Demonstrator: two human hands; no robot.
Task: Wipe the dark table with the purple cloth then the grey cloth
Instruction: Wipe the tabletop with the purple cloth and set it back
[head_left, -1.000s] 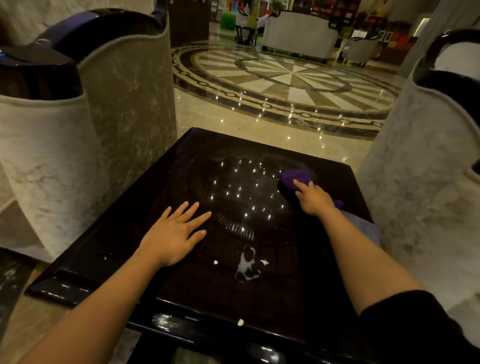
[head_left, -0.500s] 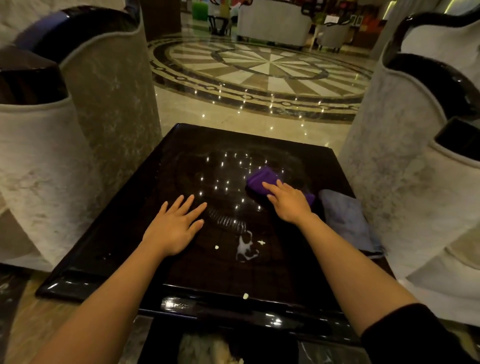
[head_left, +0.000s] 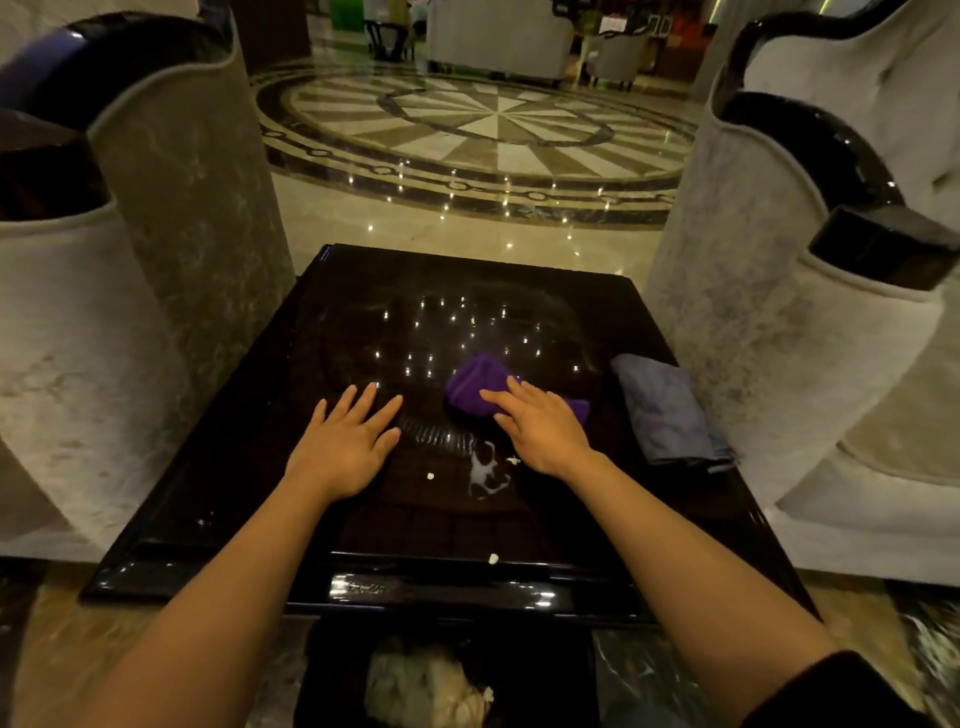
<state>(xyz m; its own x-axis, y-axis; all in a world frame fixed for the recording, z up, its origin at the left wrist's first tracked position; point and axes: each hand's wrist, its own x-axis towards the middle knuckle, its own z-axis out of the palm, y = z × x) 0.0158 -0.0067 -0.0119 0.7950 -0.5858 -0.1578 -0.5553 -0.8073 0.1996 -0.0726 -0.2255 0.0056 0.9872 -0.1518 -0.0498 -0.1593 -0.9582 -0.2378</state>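
Observation:
The dark glossy table (head_left: 260, 467) fills the middle of the view. My right hand (head_left: 545, 428) lies flat on the purple cloth (head_left: 475, 382), pressing it to the tabletop near the centre. My left hand (head_left: 345, 449) rests flat on the table to the left, fingers spread, holding nothing. The grey cloth (head_left: 665, 408) lies folded at the table's right edge, untouched. A white spill (head_left: 485, 470) and a few white crumbs (head_left: 492, 558) sit on the table just in front of my right hand.
Pale upholstered armchairs with dark glossy trim stand close on the left (head_left: 104, 312) and right (head_left: 805, 312) of the table. A dark bin (head_left: 447, 675) with crumpled paper stands below the near edge. Polished patterned floor (head_left: 467, 130) stretches beyond.
My right hand has slid the purple cloth leftward and toward me, closer to the white spill. My left hand has stayed flat in place. The view has shifted, showing the grey cloth.

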